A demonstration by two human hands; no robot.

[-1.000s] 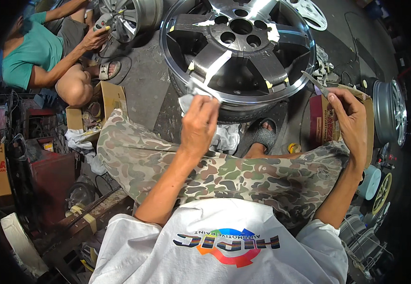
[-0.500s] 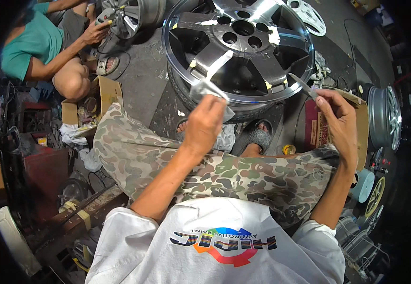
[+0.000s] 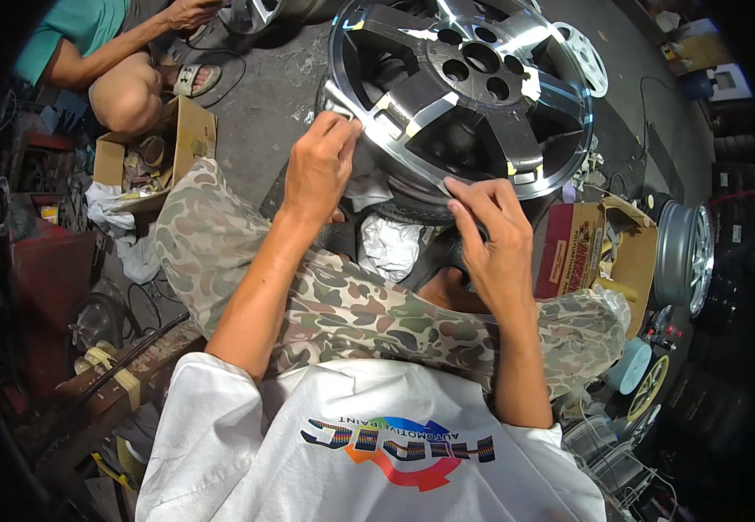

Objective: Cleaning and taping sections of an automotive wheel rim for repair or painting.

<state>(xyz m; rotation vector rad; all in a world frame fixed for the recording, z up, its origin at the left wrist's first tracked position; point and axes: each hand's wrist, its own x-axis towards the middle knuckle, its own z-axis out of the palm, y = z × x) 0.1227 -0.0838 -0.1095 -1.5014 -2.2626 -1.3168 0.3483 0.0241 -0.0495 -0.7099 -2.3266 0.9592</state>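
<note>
A large alloy wheel rim [image 3: 501, 122], dark with bright machined faces and yellow marks, lies face up on a tyre in front of me. My left hand [image 3: 318, 161] is closed in a pinch at the rim's near left edge, holding a small whitish sheet [image 3: 336, 103], mostly hidden by the fingers. My right hand [image 3: 495, 230] is at the rim's near edge, thumb and forefinger together on a slim grey knife [image 3: 440, 184]; only a sliver of its blade shows against the bright lip.
Crumpled white cloth [image 3: 390, 248] lies between my feet. An open cardboard box [image 3: 630, 252] stands at right, before another silver wheel [image 3: 682, 248]. At left are a box of odds and ends [image 3: 188, 143] and a seated person [image 3: 125, 96]. A white wheel cover [image 3: 588, 61] lies at far right.
Both hands have moved left. The left has gone forward to the rim's left edge; the right has brought the knife from beside the rim to its near edge. My view has shifted.
</note>
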